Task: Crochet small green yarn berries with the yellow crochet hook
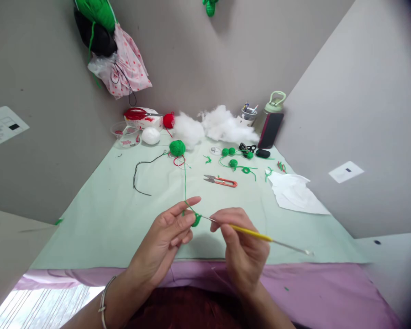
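Between the thumb and fingers of my left hand (173,230) is a small green crochet piece (196,220). Green yarn (185,183) runs over the raised index finger and back to a green yarn ball (177,148) on the table. My right hand (241,249) is closed around the yellow grip of a double-ended crochet hook (250,232). The hook's left tip reaches the green piece; whether it passes through a stitch is too small to tell. Its other metal end points to the right. Orange-handled thread snips (221,181) lie beyond my hands.
Several small green crocheted pieces (233,163) lie at the right back. White stuffing (222,124), a bottle (274,107) with a phone (271,130) against it, and a clear tub (126,135) stand along the back. A crumpled white sheet (296,193) lies right; a black cord (134,176) lies left.
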The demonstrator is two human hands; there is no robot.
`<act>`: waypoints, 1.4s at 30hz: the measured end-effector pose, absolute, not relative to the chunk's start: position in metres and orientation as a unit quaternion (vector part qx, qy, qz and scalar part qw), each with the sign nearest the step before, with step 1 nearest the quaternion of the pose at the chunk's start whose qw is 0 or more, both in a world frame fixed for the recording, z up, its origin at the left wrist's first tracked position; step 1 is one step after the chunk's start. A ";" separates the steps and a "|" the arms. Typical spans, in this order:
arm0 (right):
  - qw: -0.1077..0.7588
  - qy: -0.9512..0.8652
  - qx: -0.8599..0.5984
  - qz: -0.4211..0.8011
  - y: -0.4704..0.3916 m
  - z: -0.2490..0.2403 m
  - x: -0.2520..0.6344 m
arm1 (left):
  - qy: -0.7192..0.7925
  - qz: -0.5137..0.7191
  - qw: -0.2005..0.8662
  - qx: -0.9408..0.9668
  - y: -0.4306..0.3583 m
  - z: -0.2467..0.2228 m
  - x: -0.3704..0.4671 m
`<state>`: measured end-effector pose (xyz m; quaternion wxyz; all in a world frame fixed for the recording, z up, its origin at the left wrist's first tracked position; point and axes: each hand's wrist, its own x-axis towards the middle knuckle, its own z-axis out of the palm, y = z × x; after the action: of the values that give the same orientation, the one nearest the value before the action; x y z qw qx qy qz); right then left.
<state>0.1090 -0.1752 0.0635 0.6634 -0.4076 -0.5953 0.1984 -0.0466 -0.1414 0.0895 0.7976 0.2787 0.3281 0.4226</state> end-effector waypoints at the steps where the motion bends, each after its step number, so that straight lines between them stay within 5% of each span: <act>1: 0.676 -0.570 -0.398 0.244 -0.174 0.066 0.109 | 0.331 0.430 0.790 0.286 -0.141 0.089 -0.047; 5: 0.682 -0.544 -0.381 0.305 -0.171 0.067 0.107 | 0.371 0.473 0.717 0.352 -0.147 0.083 -0.045; 11: 0.589 -0.695 -0.411 -0.014 -0.174 0.050 0.103 | 0.331 0.419 0.785 0.314 -0.151 0.081 -0.040; 15: 0.665 -0.593 -0.430 0.145 -0.172 0.058 0.108 | 0.298 0.390 0.832 0.259 -0.141 0.085 -0.047; 19: 0.680 -0.531 -0.411 0.293 -0.171 0.069 0.108 | 0.344 0.453 0.754 0.328 -0.142 0.082 -0.047; 25: 0.614 -0.666 -0.424 0.015 -0.175 0.061 0.098 | 0.368 0.462 0.713 0.379 -0.152 0.076 -0.043; 33: 0.693 -0.461 -0.370 0.412 -0.162 0.065 0.109 | 0.376 0.410 0.741 0.377 -0.147 0.085 -0.048; 42: 0.676 -0.464 -0.362 0.443 -0.164 0.066 0.114 | 0.389 0.405 0.718 0.411 -0.146 0.084 -0.050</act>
<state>0.1142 -0.1636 0.0664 0.6763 -0.3616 -0.4639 0.4434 -0.0503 -0.1458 0.0844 0.7184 0.4108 0.3889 0.4049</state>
